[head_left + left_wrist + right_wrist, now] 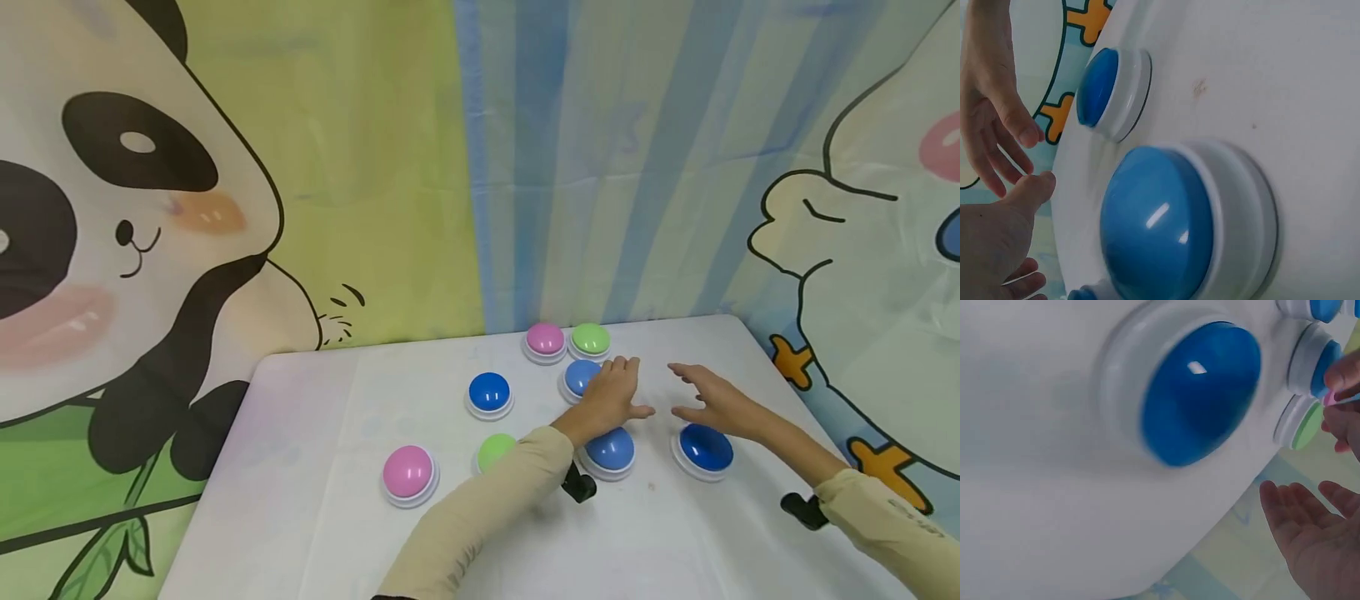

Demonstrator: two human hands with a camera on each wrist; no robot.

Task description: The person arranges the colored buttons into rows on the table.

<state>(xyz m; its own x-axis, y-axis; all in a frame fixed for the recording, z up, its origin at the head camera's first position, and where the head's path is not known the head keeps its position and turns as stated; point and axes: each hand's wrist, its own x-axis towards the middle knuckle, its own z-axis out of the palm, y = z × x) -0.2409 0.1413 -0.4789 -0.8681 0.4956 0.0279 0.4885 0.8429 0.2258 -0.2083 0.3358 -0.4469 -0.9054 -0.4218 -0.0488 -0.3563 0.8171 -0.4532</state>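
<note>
My left hand (609, 395) is over the middle of the group of domed push buttons, fingers extended and thumb spread, holding nothing. It overlaps a blue button (582, 377) in the head view, with a lighter blue button (611, 450) below the wrist. My right hand (722, 403) hovers above a dark blue button (706, 448), its palm turned toward the left hand and its fingers loosely extended. In the right wrist view, a gap separates the right hand (1313, 534) from the dark blue dome (1204, 394). Each button has a white round base.
A pink button (545, 339) and a green one (590, 339) stand at the back. Farther left are a blue button (489, 392), a pink button (408, 472) and a green button (495, 452) partly hidden by my left sleeve. A cartoon-printed curtain (375, 167) rises behind the white table (337, 533).
</note>
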